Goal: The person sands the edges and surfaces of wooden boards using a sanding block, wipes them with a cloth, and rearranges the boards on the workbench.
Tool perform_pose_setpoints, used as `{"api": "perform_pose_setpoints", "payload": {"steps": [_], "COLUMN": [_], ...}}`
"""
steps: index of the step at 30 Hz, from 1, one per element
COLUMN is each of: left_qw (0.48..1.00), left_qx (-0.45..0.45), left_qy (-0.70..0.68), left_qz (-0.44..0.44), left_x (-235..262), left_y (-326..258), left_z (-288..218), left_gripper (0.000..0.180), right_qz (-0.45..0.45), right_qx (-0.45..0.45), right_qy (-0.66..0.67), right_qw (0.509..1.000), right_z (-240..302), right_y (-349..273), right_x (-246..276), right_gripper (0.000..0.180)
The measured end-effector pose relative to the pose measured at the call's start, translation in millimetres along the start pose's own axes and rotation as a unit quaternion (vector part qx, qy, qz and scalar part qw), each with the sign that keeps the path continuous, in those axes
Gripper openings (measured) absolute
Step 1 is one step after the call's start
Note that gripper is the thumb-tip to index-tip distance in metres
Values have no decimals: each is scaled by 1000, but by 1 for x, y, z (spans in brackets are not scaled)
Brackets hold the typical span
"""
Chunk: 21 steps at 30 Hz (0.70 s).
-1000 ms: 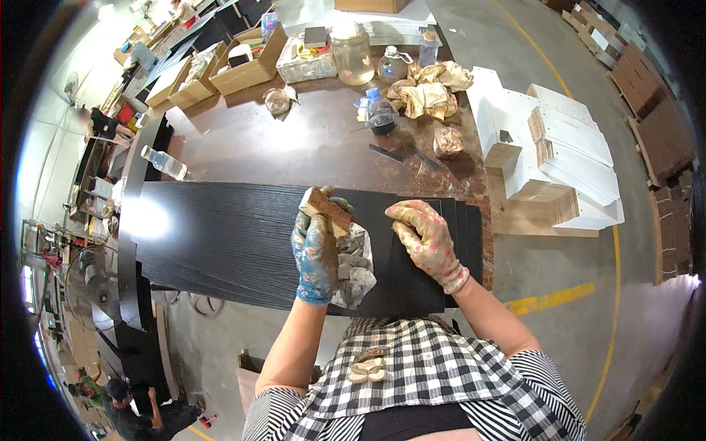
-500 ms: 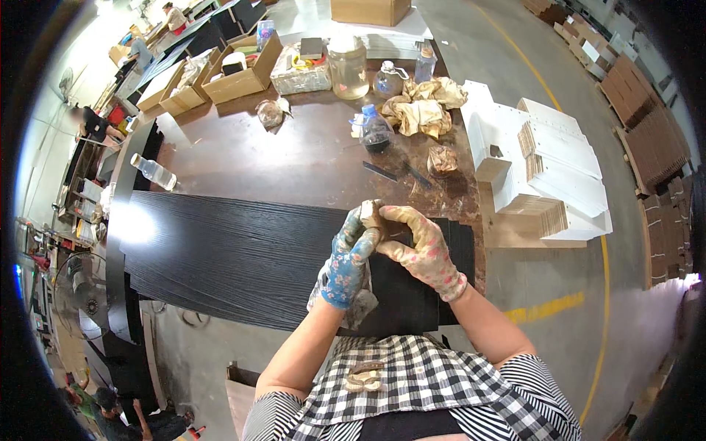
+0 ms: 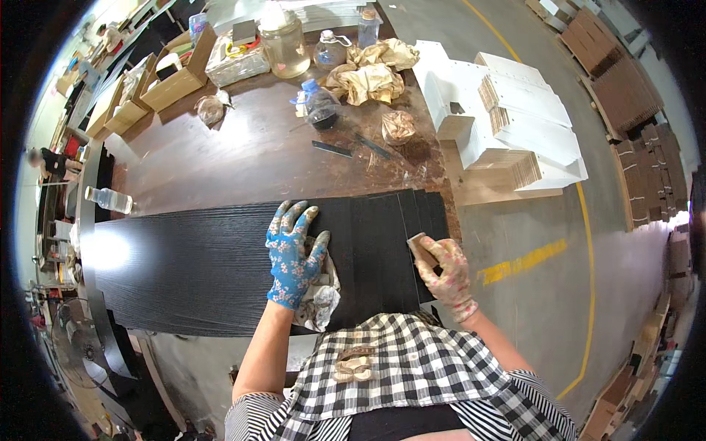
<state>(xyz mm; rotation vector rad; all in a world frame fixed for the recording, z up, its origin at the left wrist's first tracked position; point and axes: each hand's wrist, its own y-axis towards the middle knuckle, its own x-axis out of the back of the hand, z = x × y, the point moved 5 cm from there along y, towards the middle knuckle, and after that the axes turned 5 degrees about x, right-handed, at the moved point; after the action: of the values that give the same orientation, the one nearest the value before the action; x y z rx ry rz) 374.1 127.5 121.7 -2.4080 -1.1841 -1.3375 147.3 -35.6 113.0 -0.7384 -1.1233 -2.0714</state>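
Observation:
My left hand, in a blue floral glove, lies flat on a fanned stack of black boards, fingers stretched out. A crumpled whitish rag with dark stains sits under its thumb side and wrist; whether the thumb grips it is hidden. My right hand, in a pale glove with pink spots, is closed around a small tan-and-brown block. The block is over the right end of the boards, near their edges; whether it touches them I cannot tell.
Behind the boards, the brown table carries a dark-liquid bottle, a large jar, crumpled brown paper and two dark strips. A clear bottle lies at left. White panels are stacked at right.
My hands were together, both on the small block. Now they are apart: the left has moved left onto the boards, and the right has carried the block rightward and down.

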Motion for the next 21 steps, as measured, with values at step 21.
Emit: {"api": "perform_pose_setpoints", "payload": {"steps": [21], "left_qw": [998], "left_qx": [9], "left_qy": [-56], "left_qz": [-1], "left_x": [0], "left_y": [3], "left_z": [1], "left_gripper": [33], "right_qz": [-22], "right_qx": [-8], "right_qy": [-62], "right_qw": [998], "right_z": [-22], "right_y": [81], "right_x": [-42], "right_gripper": [37]}}
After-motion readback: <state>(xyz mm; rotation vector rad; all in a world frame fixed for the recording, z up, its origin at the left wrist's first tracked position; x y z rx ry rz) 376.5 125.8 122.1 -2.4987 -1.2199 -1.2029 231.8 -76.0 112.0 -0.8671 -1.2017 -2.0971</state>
